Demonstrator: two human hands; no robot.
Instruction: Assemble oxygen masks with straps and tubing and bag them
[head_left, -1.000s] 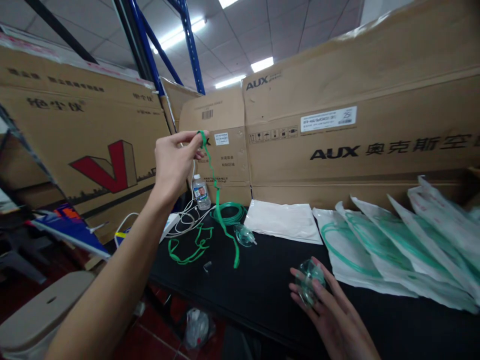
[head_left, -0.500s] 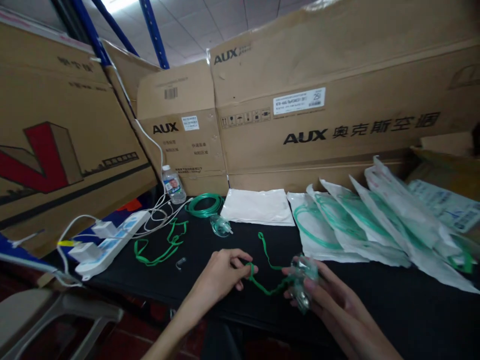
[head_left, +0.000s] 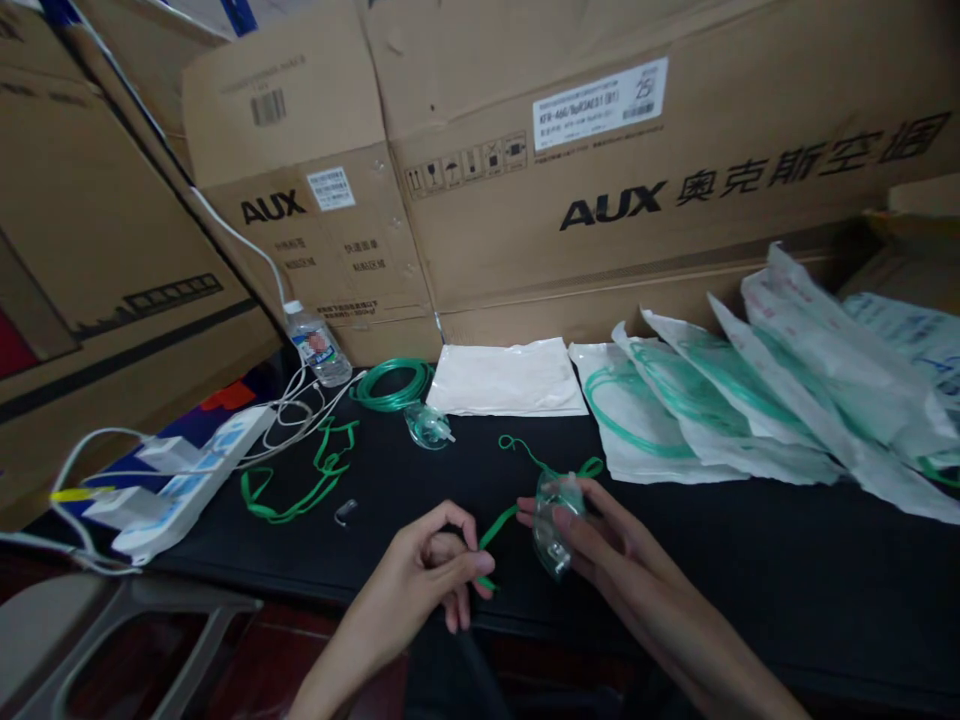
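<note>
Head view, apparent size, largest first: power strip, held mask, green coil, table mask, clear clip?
1. Power strip
2. Held mask and green coil: too close to rank; mask partly covered
3. Table mask
4. Clear clip

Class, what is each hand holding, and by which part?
Left hand: a green strap, pinched near one end. Right hand: a clear mask, around its body.

Clear mask [head_left: 549, 540], green strap [head_left: 498, 525], one end curled

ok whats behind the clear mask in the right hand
Green strap and black tabletop show around the mask; whatever the right hand covers behind it cannot be seen.
</note>
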